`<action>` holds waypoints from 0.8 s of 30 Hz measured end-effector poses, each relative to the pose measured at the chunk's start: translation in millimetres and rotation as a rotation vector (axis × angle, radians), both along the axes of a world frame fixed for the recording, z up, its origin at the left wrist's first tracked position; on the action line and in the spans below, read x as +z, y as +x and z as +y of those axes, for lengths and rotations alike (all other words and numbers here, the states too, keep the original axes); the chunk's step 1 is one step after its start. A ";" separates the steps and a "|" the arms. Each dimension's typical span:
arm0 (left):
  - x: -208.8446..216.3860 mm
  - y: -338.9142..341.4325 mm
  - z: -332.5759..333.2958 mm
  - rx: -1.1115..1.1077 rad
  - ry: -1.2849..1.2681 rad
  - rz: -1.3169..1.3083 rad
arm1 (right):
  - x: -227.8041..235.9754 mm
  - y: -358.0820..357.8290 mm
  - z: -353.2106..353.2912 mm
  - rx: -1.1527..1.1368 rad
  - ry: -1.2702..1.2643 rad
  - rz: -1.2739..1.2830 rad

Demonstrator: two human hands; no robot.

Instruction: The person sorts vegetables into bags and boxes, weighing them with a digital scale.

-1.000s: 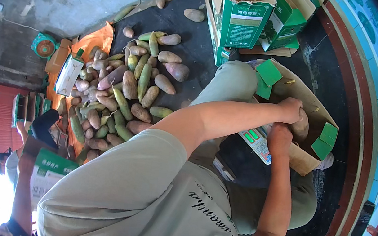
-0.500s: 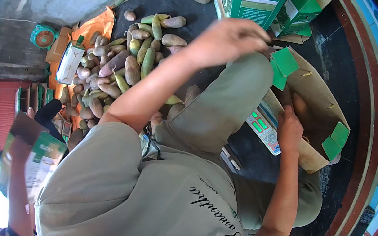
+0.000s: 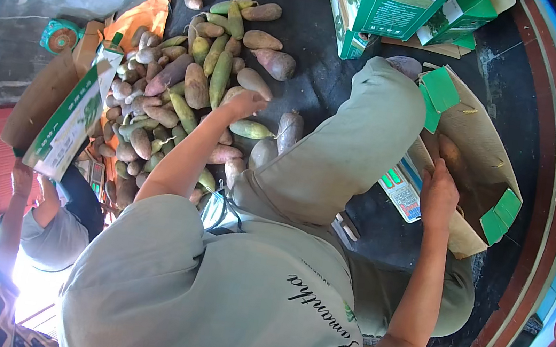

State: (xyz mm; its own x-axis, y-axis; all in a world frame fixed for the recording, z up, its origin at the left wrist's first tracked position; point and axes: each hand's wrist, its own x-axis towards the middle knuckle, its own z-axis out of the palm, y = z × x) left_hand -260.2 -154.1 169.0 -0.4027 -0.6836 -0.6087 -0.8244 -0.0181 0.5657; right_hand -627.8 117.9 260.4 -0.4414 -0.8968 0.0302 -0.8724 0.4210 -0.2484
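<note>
- Left hand (image 3: 248,103): centre-left of frame, reaching into the pile, fingers curled down onto one tuber; whether they have closed round it I cannot tell.
- Right hand (image 3: 438,194): right of centre, fingers pressed together on the rim of the open carton.
- Pile of tubers (image 3: 183,91): upper left, spread over a black mat (image 3: 316,45). Long, tapered, spindle-shaped roots; dull skins in purple-brown, tan and yellow-green; dusty, matt, slightly knobbly.
- Open carton (image 3: 484,151): right side, plain brown corrugated board with green flaps. One reddish-brown tuber (image 3: 450,157) shows inside; otherwise bare board in view.
- Progress, as judged: packing is at an early stage, with most of the stock unsorted on the mat.
- Weighing scale (image 3: 402,188): under the carton's near edge, pale face, green lit display.
- Green-and-white printed boxes (image 3: 398,7): top centre, glossy card.
- Another person (image 3: 50,221): lower left, raising a flat carton (image 3: 71,115).
</note>
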 end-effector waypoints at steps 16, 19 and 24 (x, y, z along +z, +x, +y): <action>-112.8 10.8 39.0 -0.338 -0.036 -0.348 | -3.3 -1.6 1.2 -0.018 0.045 0.011; -111.1 -9.1 43.9 -0.505 -0.062 -0.452 | -3.1 -1.0 -0.1 -0.015 0.047 0.024; -111.8 -22.8 54.0 -0.430 -0.097 -0.517 | 0.8 1.2 -4.3 -0.038 0.072 0.018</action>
